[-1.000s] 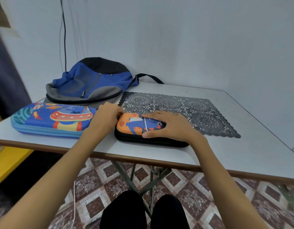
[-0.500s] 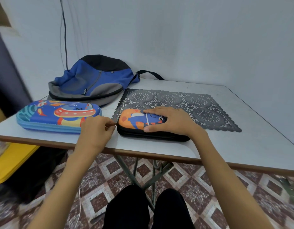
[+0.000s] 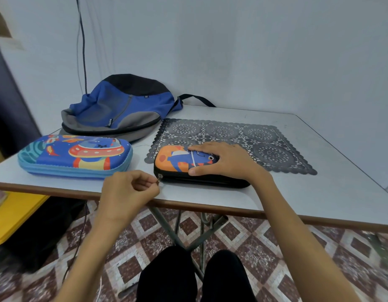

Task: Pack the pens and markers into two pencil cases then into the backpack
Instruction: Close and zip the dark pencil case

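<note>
Table (image 3: 332, 192): white top, brown edge band, grey folding metal legs (image 3: 164, 223) under the near edge.
Wall (image 3: 254, 51): plain, pale blue-white, behind the far edge.
Cable (image 3: 83, 51): black, hanging down the wall above the far left corner.
Floor (image 3: 265, 247): maroon-and-cream diamond tiles.
Yellow object (image 3: 14, 214): below the left edge.

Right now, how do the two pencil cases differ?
The blue spaceship pencil case is longer, blue-edged and untouched on bare table. The orange pencil case is shorter, black-sided, partly on the lace mat, pressed by the right hand while the left hand pinches its zipper pull. Both lie flat.
</note>
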Demonstrator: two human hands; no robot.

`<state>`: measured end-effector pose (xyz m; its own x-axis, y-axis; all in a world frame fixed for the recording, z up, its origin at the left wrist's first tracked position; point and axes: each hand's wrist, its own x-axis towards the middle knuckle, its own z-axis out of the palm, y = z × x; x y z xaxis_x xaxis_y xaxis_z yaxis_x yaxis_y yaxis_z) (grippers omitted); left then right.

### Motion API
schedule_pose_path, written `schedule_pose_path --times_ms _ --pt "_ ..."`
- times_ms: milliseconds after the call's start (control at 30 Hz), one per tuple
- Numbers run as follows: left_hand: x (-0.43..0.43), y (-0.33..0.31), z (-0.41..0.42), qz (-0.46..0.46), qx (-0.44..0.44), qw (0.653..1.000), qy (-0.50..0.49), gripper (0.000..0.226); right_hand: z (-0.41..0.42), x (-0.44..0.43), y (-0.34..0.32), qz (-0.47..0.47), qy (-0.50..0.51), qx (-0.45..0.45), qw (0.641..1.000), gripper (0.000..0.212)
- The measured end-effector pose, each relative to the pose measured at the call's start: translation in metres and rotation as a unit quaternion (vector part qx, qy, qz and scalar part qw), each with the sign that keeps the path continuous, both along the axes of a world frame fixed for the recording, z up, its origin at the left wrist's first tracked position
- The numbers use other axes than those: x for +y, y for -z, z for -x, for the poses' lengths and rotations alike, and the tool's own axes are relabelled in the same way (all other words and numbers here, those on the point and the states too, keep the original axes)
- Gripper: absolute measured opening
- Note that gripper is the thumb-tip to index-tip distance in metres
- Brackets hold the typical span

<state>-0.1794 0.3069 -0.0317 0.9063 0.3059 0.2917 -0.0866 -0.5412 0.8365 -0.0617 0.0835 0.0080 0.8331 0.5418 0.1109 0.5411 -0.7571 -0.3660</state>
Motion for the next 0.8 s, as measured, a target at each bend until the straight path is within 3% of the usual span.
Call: schedule_pose_path --times_ms 233,367,467,533,633,700,800 --pt "-0.058 0.002 -0.007 0.039 0.012 0.994 0.097 0.013 -0.002 0.0 0.004 0.014 -0.004 -0.02 1.0 0.069" --pt "-0.072 0.006 -0.01 0.069 0.007 0.993 0.099 0.019 -0.005 -0.001 0.007 0.043 -0.012 -0.048 0.998 0.075" --pt "-0.069 0.009 -0.009 0.091 0.008 0.991 0.096 0.021 -0.003 -0.005 0.008 -0.053 -0.029 -0.056 0.997 0.063" --pt "-0.066 0.01 -0.009 0.093 0.009 0.991 0.096 0.018 0.006 -0.01 0.011 -0.165 -0.042 -0.148 0.974 0.044" --pt "-0.063 0.011 -0.011 0.102 0.007 0.99 0.102 0.017 0.028 -0.014 0.025 -0.188 -0.015 -0.362 0.913 0.02" --pt "-0.063 0.012 -0.012 0.116 0.004 0.987 0.109 0.018 0.047 -0.012 0.043 -0.18 -0.019 -0.382 0.906 0.014" --pt "-0.062 0.012 -0.012 0.135 -0.003 0.985 0.11 0.018 0.067 -0.006 0.064 -0.149 -0.034 -0.335 0.93 0.023"
